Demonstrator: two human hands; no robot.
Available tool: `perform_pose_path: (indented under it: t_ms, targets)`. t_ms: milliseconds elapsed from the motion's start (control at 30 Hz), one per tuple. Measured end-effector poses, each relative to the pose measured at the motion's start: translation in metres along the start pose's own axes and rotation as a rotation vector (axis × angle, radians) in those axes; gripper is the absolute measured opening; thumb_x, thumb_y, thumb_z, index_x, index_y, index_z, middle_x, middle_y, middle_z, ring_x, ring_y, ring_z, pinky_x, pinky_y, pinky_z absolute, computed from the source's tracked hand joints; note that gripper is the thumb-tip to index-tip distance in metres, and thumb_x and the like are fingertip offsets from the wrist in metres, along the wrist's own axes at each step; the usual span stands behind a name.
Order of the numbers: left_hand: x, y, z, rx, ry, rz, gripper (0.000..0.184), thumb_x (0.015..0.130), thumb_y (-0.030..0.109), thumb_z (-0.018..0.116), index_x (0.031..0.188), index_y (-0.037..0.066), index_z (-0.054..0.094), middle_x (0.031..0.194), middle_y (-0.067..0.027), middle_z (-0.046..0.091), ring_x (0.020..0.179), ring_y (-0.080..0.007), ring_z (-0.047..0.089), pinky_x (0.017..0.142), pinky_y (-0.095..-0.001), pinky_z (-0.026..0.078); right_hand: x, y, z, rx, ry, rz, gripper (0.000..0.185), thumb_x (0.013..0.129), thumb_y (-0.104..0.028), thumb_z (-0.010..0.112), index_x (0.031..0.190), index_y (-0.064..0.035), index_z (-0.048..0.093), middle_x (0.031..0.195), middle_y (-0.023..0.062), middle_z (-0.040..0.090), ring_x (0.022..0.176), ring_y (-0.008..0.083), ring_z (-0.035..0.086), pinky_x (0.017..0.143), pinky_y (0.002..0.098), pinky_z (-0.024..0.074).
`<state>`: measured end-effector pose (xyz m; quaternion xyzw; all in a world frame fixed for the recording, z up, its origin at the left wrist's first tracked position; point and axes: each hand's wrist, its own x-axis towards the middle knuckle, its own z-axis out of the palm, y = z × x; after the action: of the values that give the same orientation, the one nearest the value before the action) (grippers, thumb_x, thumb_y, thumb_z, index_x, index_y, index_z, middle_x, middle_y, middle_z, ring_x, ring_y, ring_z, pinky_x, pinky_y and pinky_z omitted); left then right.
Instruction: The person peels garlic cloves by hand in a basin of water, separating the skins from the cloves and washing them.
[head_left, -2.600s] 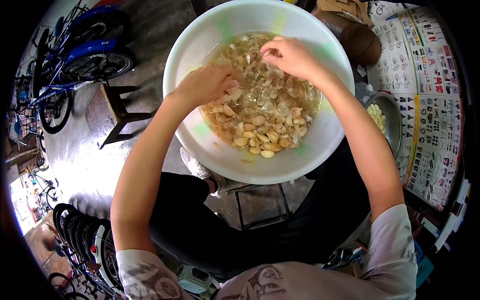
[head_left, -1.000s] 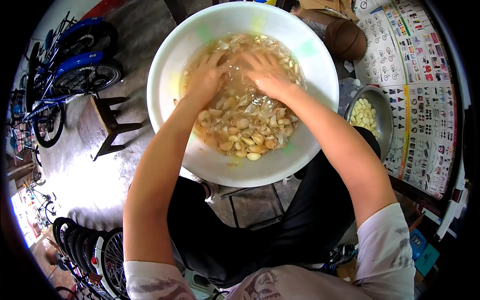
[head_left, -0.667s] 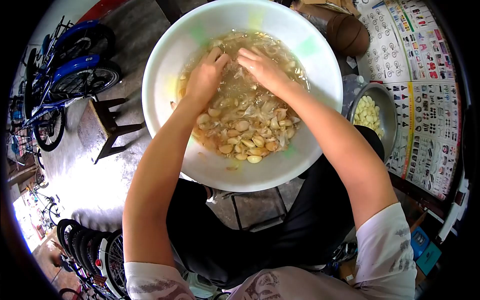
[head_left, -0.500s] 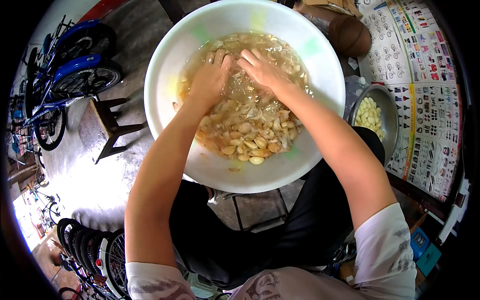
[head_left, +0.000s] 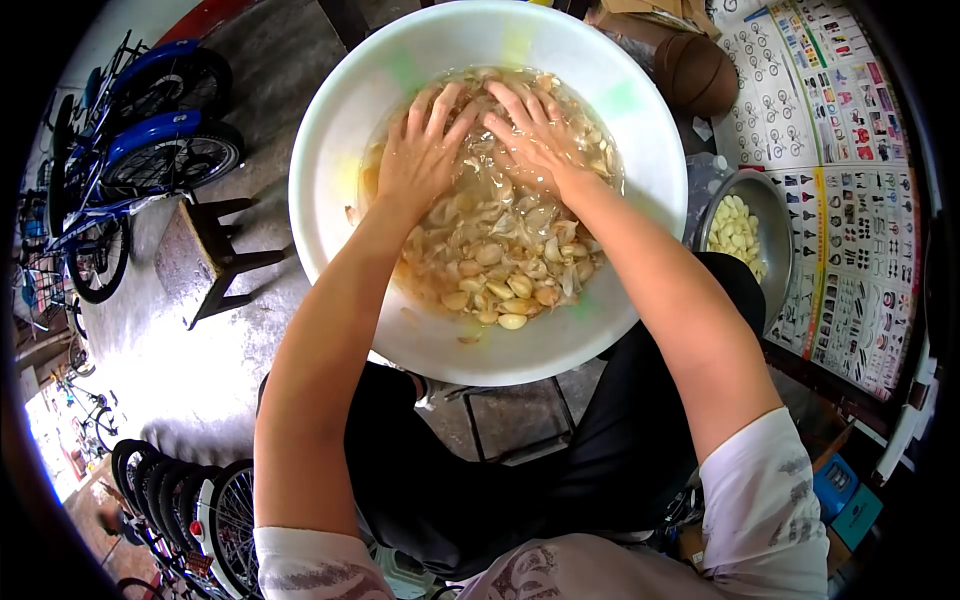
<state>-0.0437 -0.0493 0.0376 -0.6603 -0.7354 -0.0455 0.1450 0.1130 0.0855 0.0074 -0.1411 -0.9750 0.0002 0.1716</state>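
A large white plastic basin (head_left: pixel 340 130) holds cloudy water with garlic cloves (head_left: pixel 515 290) and loose papery garlic skins (head_left: pixel 535 225) in it. My left hand (head_left: pixel 425 150) lies in the water at the basin's far left, its fingers spread and partly wet over the skins. Beside it on the right, my right hand (head_left: pixel 530 135) rests with fingers apart, palm down, partly under the surface. What lies beneath both palms is hidden. Cloves gather mostly on the near side of the basin, below my hands.
To the right, a metal bowl (head_left: pixel 785 225) holds peeled garlic cloves (head_left: pixel 735 230). Beyond it stands a table covered with a printed sheet (head_left: pixel 850 230). A wooden stool (head_left: pixel 200 260) is on the left, with blue-fendered bicycles (head_left: pixel 160 140) behind it. Several tyres (head_left: pixel 165 490) stand lower left.
Both hands have spread their fingers and risen a little in the water; they were more curled and more submerged before. The fingertips now reach slightly farther toward the far rim.
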Motion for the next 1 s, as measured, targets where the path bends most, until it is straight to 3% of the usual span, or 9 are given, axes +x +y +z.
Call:
perform_pose_path:
  t_ms: [167,233,333,467,533,767,833,967,1000]
  targets:
    - [0.003,-0.001,0.001,-0.171,-0.030,-0.017,0.073,0.085,0.033,0.058,0.152,0.023,0.032,0.161,-0.0034,0.021,0.146,-0.0275,0.025,0.114,-0.0466,0.030,0.005,0.003,0.002,0.106,0.052,0.062,0.047,0.084,-0.029,0.061,0.130,-0.0195,0.057,0.161,0.0056,0.016,0.147,0.0292,0.021,0.116,0.0561,0.0260]
    - [0.004,-0.001,0.003,-0.131,-0.150,-0.024,0.076,0.090,0.043,0.055,0.156,0.024,0.024,0.164,-0.0010,0.013,0.150,-0.0258,0.016,0.118,-0.0436,0.024,0.008,0.006,-0.003,0.043,-0.091,0.031,0.054,0.082,-0.027,0.063,0.135,-0.0201,0.055,0.163,0.0064,0.013,0.148,0.0305,0.018,0.116,0.0552,0.0296]
    - [0.006,-0.001,0.011,-0.244,-0.075,-0.033,0.070,0.095,0.043,0.048,0.157,0.024,0.022,0.164,-0.0006,0.015,0.149,-0.0247,0.018,0.120,-0.0443,0.022,0.008,-0.002,-0.018,0.115,-0.119,0.111,0.057,0.081,-0.024,0.065,0.136,-0.0172,0.054,0.162,0.0077,0.016,0.146,0.0322,0.025,0.112,0.0514,0.0387]
    - [0.009,0.000,0.015,-0.184,-0.095,-0.045,0.065,0.098,0.044,0.043,0.156,0.023,0.024,0.163,-0.0005,0.019,0.148,-0.0241,0.022,0.119,-0.0459,0.022,0.008,0.005,-0.003,0.271,-0.034,0.055,0.057,0.079,-0.023,0.066,0.134,-0.0139,0.055,0.160,0.0069,0.021,0.140,0.0338,0.037,0.106,0.0465,0.0464]
    - [0.008,0.000,0.013,-0.304,-0.069,-0.042,0.062,0.098,0.040,0.043,0.155,0.022,0.026,0.161,-0.0014,0.023,0.147,-0.0249,0.025,0.118,-0.0469,0.024,0.008,0.004,-0.007,0.279,-0.165,0.105,0.064,0.081,-0.015,0.067,0.142,-0.0082,0.047,0.159,0.0065,0.022,0.135,0.0307,0.044,0.106,0.0431,0.0466]
    - [0.005,-0.006,0.022,-0.347,-0.093,-0.028,0.069,0.091,0.027,0.052,0.155,0.022,0.026,0.160,-0.0036,0.026,0.147,-0.0257,0.024,0.118,-0.0530,0.023,0.007,0.006,-0.008,0.418,-0.268,0.152,0.062,0.082,-0.017,0.062,0.142,-0.0108,0.045,0.158,0.0103,0.027,0.134,0.0367,0.044,0.104,0.0472,0.0465]
    - [0.006,-0.008,0.016,-0.421,-0.096,0.007,0.070,0.089,0.028,0.057,0.153,0.019,0.030,0.159,-0.0070,0.027,0.145,-0.0264,0.028,0.113,-0.0448,0.034,0.003,0.008,0.002,0.331,-0.268,0.112,0.067,0.086,-0.021,0.060,0.148,-0.0120,0.036,0.158,0.0108,0.026,0.136,0.0373,0.041,0.107,0.0493,0.0419]
    - [0.004,-0.008,0.023,-0.403,-0.014,0.062,0.069,0.090,0.027,0.057,0.153,0.019,0.029,0.161,-0.0052,0.023,0.146,-0.0260,0.026,0.113,-0.0431,0.036,-0.001,0.008,0.023,0.305,-0.167,0.086,0.072,0.083,-0.014,0.062,0.149,-0.0109,0.032,0.156,0.0128,0.027,0.135,0.0365,0.041,0.109,0.0485,0.0403]
    - [0.007,-0.007,0.020,-0.501,-0.120,-0.007,0.067,0.092,0.029,0.055,0.153,0.018,0.029,0.162,-0.0042,0.020,0.147,-0.0260,0.025,0.113,-0.0433,0.036,0.005,0.004,0.005,0.222,-0.257,0.101,0.069,0.087,-0.024,0.060,0.150,-0.0123,0.032,0.157,0.0113,0.025,0.137,0.0354,0.038,0.109,0.0484,0.0399]
